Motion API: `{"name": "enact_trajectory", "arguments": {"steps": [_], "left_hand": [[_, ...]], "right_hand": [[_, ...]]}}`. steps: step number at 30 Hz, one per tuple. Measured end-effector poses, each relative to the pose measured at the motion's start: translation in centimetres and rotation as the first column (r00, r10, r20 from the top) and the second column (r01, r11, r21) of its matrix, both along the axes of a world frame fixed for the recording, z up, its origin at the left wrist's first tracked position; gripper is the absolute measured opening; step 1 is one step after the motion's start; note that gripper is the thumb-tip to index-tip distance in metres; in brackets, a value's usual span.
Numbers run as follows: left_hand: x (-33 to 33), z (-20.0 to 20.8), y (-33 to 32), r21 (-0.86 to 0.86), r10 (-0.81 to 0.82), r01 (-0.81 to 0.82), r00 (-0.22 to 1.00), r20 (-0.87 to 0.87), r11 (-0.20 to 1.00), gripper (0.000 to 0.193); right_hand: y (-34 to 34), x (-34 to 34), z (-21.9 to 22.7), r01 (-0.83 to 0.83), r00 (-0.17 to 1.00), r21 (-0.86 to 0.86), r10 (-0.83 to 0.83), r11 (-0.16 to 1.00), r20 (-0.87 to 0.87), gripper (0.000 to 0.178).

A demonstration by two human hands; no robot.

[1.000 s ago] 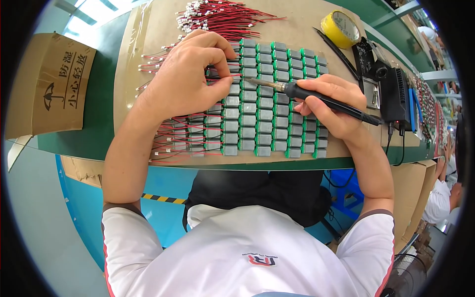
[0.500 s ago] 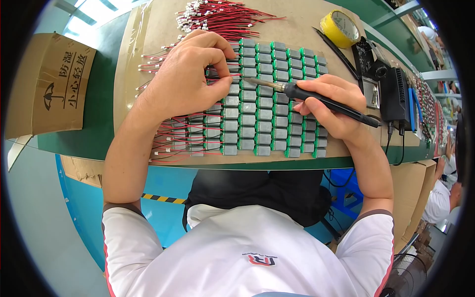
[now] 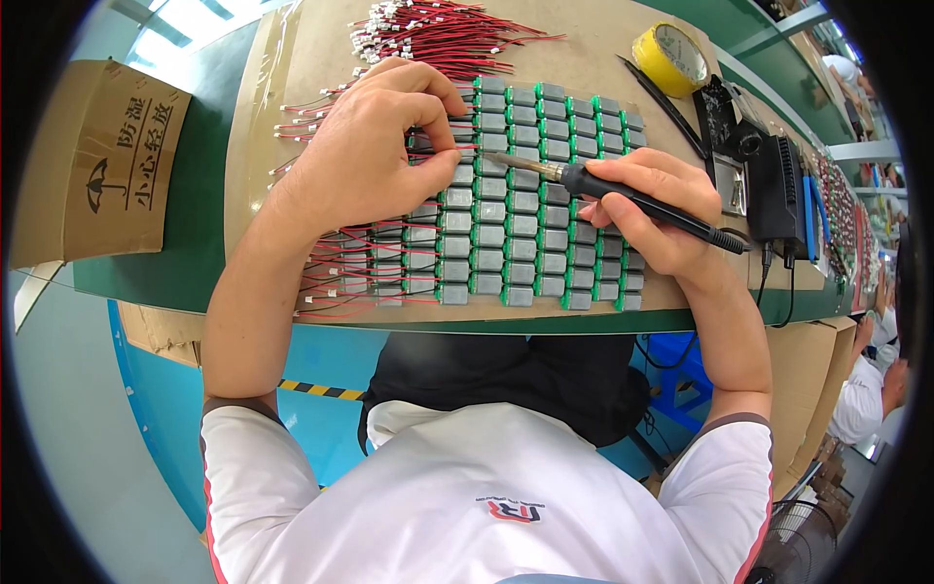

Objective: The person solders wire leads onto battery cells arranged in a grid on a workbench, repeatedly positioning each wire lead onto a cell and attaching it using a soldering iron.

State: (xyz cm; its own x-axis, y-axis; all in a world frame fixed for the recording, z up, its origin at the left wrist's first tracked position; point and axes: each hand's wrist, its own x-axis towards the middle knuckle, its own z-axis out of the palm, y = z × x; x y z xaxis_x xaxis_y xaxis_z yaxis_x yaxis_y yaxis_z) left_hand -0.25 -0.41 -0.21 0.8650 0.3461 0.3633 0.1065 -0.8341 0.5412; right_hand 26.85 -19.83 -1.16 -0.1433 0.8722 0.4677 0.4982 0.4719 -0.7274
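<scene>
Rows of small grey cells with green circuit boards at their ends (image 3: pixel 520 202) lie side by side in front of me. Thumb and forefinger of my left hand (image 3: pixel 375 141) pinch a thin red wire (image 3: pixel 468 148), whose end reaches one of the green boards. My right hand (image 3: pixel 666 200) grips a black-handled soldering iron (image 3: pixel 590 183) like a pen, its metal tip pointing left at that wire's end. Whether the tip touches the board is too small to tell. Cells at the left carry red and black leads with white connectors (image 3: pixel 334 275); my left hand hides some.
A bundle of red wires with white plugs (image 3: pixel 428 37) lies at the far side. Yellow tape (image 3: pixel 669 58), tweezers (image 3: pixel 664 105) and a black soldering station (image 3: pixel 778 190) with cords stand right. A cardboard box (image 3: pixel 102 161) sits left. Other people work at far right.
</scene>
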Motion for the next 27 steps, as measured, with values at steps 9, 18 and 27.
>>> {"name": "enact_trajectory", "arguments": {"steps": [9, 18, 27], "left_hand": [[-0.01, -0.08, -0.02, -0.002, 0.01, -0.01, 1.0, -0.006, 1.0, 0.012], [0.02, -0.08, -0.16, 0.008, 0.017, -0.017, 1.0, -0.014, 1.0, 0.011], [0.01, -0.11, -0.14, 0.023, 0.012, -0.012, 1.0, -0.008, 1.0, 0.012]], "right_hand": [[0.29, -0.35, -0.6, 0.04, 0.998, 0.077, -0.036, 0.996, -0.042, 0.031], [0.21, -0.42, -0.62, 0.054, 0.998, 0.085, -0.052, 0.995, -0.018, 0.033], [0.09, -0.47, -0.71, 0.078, 0.997, 0.11, -0.078, 0.991, -0.001, 0.033]]}}
